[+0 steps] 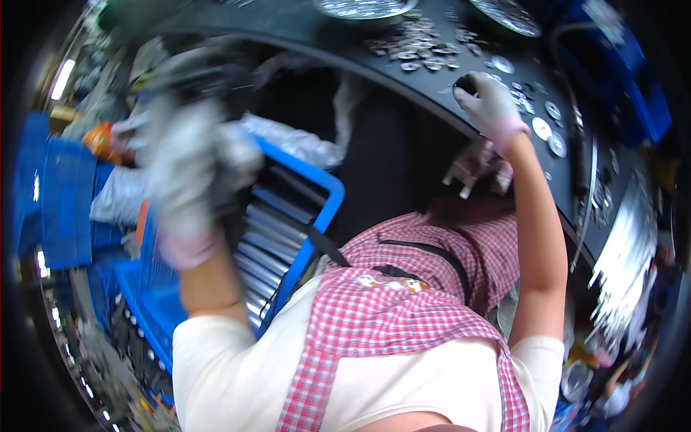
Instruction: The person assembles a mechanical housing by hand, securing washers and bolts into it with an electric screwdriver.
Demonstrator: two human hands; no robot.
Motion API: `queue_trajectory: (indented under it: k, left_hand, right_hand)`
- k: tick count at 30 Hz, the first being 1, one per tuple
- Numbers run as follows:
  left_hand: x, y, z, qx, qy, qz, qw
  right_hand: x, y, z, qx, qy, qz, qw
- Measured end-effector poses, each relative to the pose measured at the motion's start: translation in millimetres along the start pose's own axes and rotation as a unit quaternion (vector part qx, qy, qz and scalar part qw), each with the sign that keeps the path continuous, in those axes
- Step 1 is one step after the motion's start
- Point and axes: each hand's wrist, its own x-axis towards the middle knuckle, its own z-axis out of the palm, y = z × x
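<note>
Gripping table edge [432, 101], right hand [491, 101]

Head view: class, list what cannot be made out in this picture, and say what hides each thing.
- Left hand, head view: motion blur hides its grip and the dark thing it holds.
- Right hand: its palm hides most of the small dark object.
- Metal discs on the black table: too small for detail.
- Blue crate: the left arm covers part of it.

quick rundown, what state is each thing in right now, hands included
left hand: gloved, raised, blurred, above the blue crate; grip unclear
right hand: gloved, fingers closed on a small dark part
blue crate: open, holding metal tubes lying in rows
metal discs: scattered loose on the dark table
</note>
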Motion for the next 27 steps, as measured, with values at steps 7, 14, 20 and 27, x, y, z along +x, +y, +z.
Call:
queue_trajectory:
  k: [7, 14, 20, 27]
  left_hand:
    - [7.2, -112.5, 61.1, 0.057, -0.033, 0.062, 0.996]
    - [-3.9, -136.3, 65.0, 0.128, -0.020, 0.094, 0.987]
    - [-12.8, -141.0, 57.6, 0.140, -0.064, 0.127, 0.980]
    - [-21.1, -139.4, 53.9, 0.156, -0.065, 0.128, 0.977]
  right_hand:
    - [-64.3, -110.3, 28.8, 0.497, -0.110, -0.052, 0.859]
    - [-67.6, -103.1, 56.4, 0.490, -0.070, -0.007, 0.869]
    - [-73.7, -103.1, 78.1, 0.350, 0.016, -0.075, 0.934]
    - [-78.8, -106.6, 76.7, 0.488, -0.070, -0.033, 0.870]
